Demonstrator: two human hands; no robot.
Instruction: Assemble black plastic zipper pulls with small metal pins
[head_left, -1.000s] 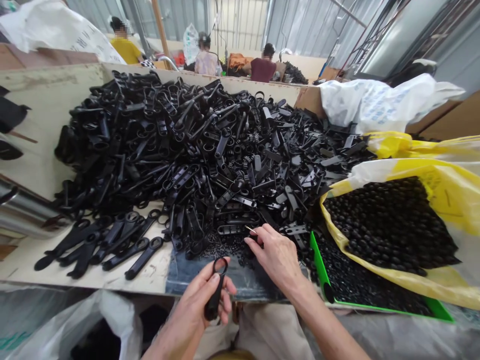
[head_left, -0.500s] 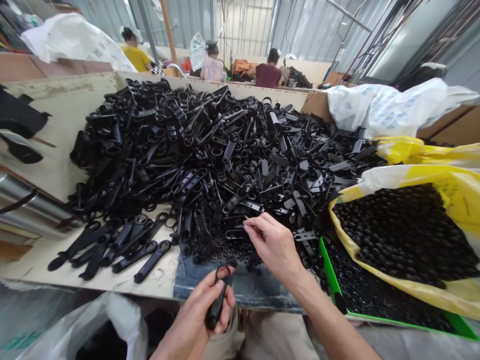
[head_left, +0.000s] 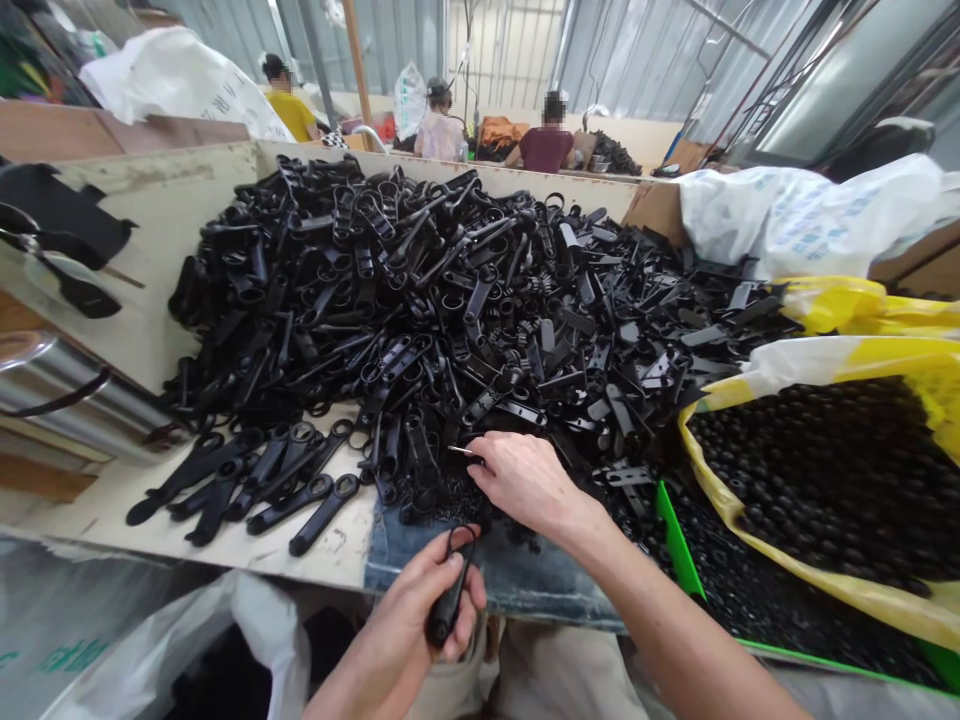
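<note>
My left hand [head_left: 429,612] is closed around a black plastic handle with a ring at its upper end [head_left: 448,602], near the front edge of the table. To the right and a little farther off, my right hand [head_left: 525,484] pinches a thin, pale metal pin-like tool [head_left: 460,450] that points left. Its tip hovers by the heap's front, above a scatter of tiny black pieces [head_left: 454,498]. A big heap of black plastic handles and flat parts [head_left: 405,290] fills the table behind both hands. Several similar ringed handles [head_left: 259,480] lie at the front left.
On the right, a yellow sack [head_left: 720,500] of small black balls stands over a green tray [head_left: 679,550] of small black parts. A steel cylinder [head_left: 82,390] is at left. Below the edge sits an open white sack [head_left: 262,630]. Co-workers [head_left: 546,145] sit beyond the back board.
My right hand has turned so the thin tool points left, and its tip has shifted left over the heap's front. The left hand keeps its hold on the handle. The view has shifted slightly.
</note>
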